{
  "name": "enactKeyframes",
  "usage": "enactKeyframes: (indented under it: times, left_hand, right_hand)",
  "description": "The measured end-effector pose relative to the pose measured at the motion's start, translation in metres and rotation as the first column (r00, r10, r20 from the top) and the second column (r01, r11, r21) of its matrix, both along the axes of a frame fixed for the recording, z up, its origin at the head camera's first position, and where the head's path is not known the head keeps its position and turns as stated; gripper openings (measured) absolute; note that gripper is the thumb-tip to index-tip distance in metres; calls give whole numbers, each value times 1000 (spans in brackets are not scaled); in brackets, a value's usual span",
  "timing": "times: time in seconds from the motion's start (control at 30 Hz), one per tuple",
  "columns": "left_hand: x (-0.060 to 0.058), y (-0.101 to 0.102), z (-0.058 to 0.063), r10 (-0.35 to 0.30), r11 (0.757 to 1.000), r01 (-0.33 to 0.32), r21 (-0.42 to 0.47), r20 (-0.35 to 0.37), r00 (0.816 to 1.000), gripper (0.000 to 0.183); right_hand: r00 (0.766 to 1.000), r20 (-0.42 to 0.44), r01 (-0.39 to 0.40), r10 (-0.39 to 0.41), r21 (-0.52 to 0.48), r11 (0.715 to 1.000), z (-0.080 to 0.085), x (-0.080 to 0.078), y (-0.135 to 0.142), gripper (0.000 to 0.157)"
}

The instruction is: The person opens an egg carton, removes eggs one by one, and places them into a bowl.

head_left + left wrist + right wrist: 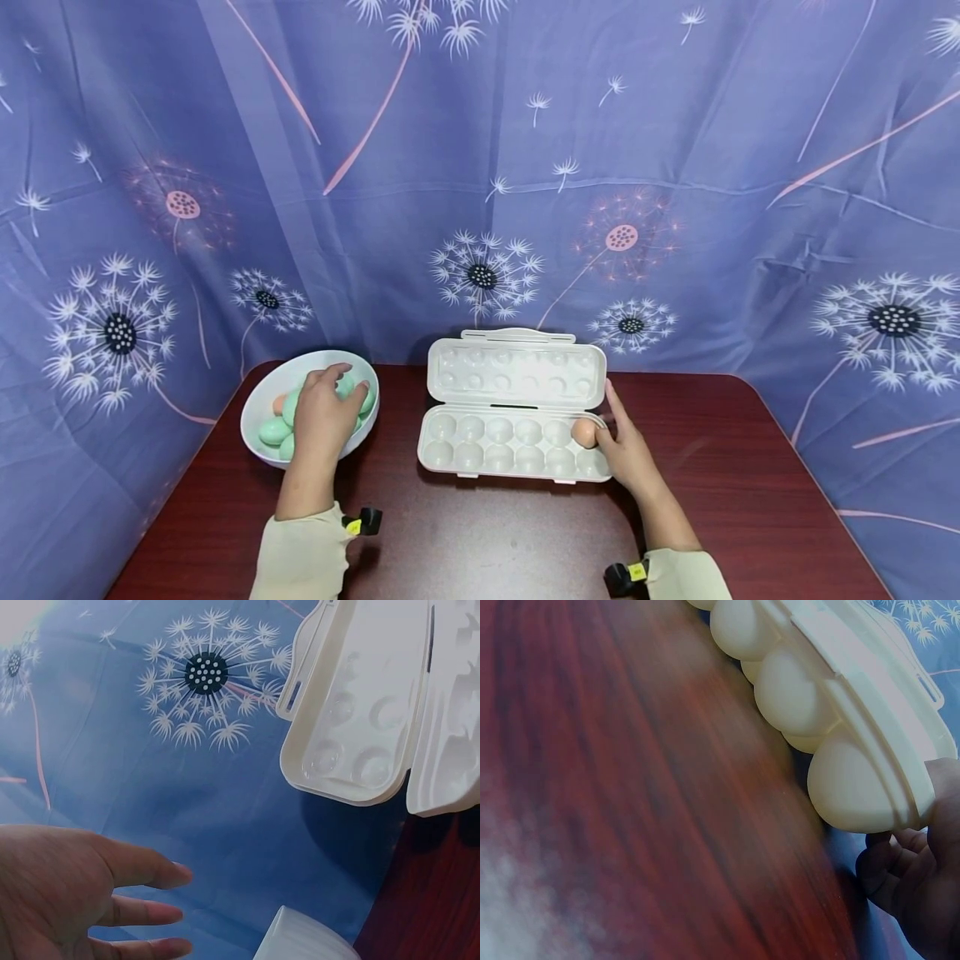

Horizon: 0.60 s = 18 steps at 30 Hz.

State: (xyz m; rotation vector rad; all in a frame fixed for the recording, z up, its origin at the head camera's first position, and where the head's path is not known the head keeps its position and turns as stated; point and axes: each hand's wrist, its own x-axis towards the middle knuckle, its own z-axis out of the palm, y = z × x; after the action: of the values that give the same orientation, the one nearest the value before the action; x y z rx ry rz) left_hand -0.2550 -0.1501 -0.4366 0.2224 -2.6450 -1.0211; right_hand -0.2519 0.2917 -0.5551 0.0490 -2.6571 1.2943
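My left hand (322,421) hovers over a white bowl (253,410) holding several mint-green eggs (274,432) and an orange-brown one (279,405). Its fingers are spread and loosely bent; in the left wrist view the left hand (60,889) has nothing between them. A white plastic egg carton (517,472) lies with its lid (517,371) raised behind it. One brown egg (584,432) sits in the back row's rightmost cup. My right hand (628,450) grips the carton's right end, thumb over the rim beside that egg. In the right wrist view, fingers (885,862) curl below the edge.
A dark red wooden table (495,533) carries the bowl at back left and the carton near the middle. Behind it hangs a blue curtain (420,142) printed with dandelions, close to the table's back edge. Black wrist cameras sit at both sleeves.
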Motion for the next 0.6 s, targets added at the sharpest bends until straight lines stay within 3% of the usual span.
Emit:
enactKeyframes:
  times: [0.6]
  left_hand:
    - [-1,15,-2,-39,999,39,20,22,999,48]
  right_hand:
    - [1000,25,6,-6,-3,1000,2,1,0,81]
